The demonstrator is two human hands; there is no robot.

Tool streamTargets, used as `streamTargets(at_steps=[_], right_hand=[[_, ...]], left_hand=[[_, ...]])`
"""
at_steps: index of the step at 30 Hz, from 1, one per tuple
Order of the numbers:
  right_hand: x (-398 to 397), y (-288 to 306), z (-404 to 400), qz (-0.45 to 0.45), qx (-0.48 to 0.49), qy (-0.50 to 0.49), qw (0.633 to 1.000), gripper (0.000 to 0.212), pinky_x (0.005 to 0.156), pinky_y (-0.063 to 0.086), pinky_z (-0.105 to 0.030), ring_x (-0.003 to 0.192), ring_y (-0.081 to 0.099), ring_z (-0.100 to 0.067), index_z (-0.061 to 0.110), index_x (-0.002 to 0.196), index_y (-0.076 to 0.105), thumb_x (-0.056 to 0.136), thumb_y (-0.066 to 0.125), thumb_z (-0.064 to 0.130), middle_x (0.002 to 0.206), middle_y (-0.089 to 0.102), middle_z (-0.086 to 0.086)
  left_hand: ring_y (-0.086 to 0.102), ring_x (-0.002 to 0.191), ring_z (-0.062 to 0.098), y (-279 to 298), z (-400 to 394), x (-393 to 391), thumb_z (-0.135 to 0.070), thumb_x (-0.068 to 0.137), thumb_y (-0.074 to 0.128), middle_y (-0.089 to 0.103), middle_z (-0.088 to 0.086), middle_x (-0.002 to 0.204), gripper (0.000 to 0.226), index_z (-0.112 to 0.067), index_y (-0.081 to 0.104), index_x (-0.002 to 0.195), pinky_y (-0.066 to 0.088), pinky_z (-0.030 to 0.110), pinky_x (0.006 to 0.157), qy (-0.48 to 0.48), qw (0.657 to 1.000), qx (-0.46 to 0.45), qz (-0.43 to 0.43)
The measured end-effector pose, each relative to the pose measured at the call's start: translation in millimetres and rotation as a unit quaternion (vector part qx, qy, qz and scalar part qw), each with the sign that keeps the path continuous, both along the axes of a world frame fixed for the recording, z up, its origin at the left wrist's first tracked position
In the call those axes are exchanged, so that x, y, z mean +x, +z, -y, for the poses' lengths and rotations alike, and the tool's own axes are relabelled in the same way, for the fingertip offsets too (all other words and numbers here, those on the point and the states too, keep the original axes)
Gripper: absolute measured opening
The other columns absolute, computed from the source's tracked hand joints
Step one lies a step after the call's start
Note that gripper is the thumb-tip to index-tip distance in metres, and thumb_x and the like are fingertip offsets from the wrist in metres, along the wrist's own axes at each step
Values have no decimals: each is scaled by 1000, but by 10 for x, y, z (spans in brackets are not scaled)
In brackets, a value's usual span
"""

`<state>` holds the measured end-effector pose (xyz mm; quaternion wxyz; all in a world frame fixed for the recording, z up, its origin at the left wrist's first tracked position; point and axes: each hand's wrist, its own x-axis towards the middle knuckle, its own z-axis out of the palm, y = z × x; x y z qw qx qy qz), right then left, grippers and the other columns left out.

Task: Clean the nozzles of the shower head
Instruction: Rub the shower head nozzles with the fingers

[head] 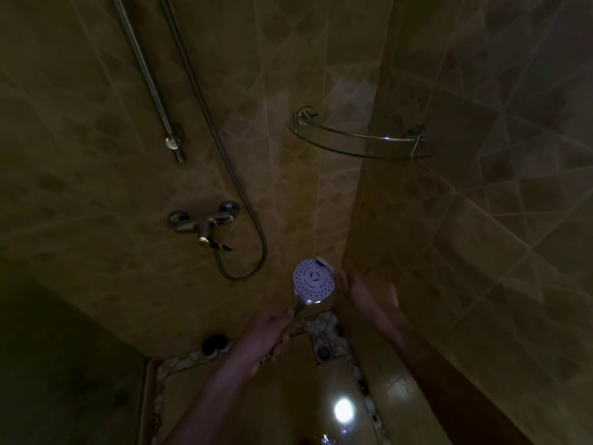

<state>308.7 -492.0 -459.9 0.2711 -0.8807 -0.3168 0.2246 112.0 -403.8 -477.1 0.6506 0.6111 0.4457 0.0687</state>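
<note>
My left hand (pixel 271 332) is wrapped round the handle, holding the shower head (pixel 314 281) low at centre with its nozzle face turned up toward me. My right hand (pixel 359 292) sits just right of the rim, fingers (pixel 343 279) loose and apparently holding nothing, though it is too dark to be sure. I judge rubbing works best with the face kept steady and each nozzle ring worked in turn.

Left hand (pixel 272 332) gripped closed, right hand (pixel 359 290) raised, fingers extended.
</note>
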Motion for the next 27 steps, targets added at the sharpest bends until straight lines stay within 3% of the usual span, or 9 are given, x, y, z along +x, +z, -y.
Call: streamTargets(at_steps=[2,4,8,10,13,17,20,24,27], right_hand=[[69,66,5,71,-31,19,997,49,85,50,-41,97,63,-30,13,103,62,100,27,48,101,66,-12],[-19,43,2,48,-12,74,996,48,74,50,-35,85,65,-27,13,83,62,100,32,47,86,67,-11],[-151,-57,-36,137,-52,169,975,54,52,34,-22,60,61,-19,20,58,50,99,31,50,67,65,-5],[-74,-2,-87,91,-19,141,986,46,48,32,-22,74,66,-27,17,71,62,101,36,39,73,67,-13],[33,201,-176,-24,34,54,998,37,67,36,-30,100,59,-40,-11,103,59,102,39,21,105,63,-30],[-225,235,-84,163,-78,190,965,51,61,45,-32,71,63,-23,12,91,65,101,28,46,86,68,-14],[-388,153,-24,260,-97,225,934,59,59,42,-30,74,66,-25,18,90,63,96,20,57,81,66,-8],[-236,215,-156,171,-96,199,960,50,64,47,-32,84,65,-28,14,95,64,101,27,47,83,64,-10],[-151,273,-277,189,-79,165,965,42,73,48,-34,91,65,-32,7,101,66,102,34,34,99,68,-18]], left_hand=[[39,36,9,21,20,3,-43,94,56,56,1,54,38,-15,59,69,30,18,37,-5,1000,4,10],[39,35,9,28,22,-8,-42,94,56,55,0,52,39,-14,57,68,29,17,36,0,1000,11,10],[38,35,9,-10,49,-66,-41,95,55,55,2,54,35,-9,62,82,28,17,35,11,1000,-2,6],[39,36,10,-26,65,-89,-41,95,56,56,2,55,39,-4,65,91,28,17,36,12,1000,-9,5],[40,36,9,-29,66,-107,-43,94,56,56,1,54,43,-1,64,100,29,18,36,10,1000,-14,4],[38,35,9,-34,54,-166,-44,94,55,55,-1,52,49,3,63,103,28,18,36,14,1000,-11,7],[39,35,8,-49,58,-245,-43,94,55,56,-2,51,49,4,63,106,29,17,37,23,1000,-12,4],[40,34,7,-48,45,-357,-45,93,56,57,-4,50,39,-7,65,94,29,17,36,31,999,0,5],[40,33,6,-22,2,-439,-49,92,56,56,-6,48,38,-13,63,80,27,16,35,40,999,8,1]])
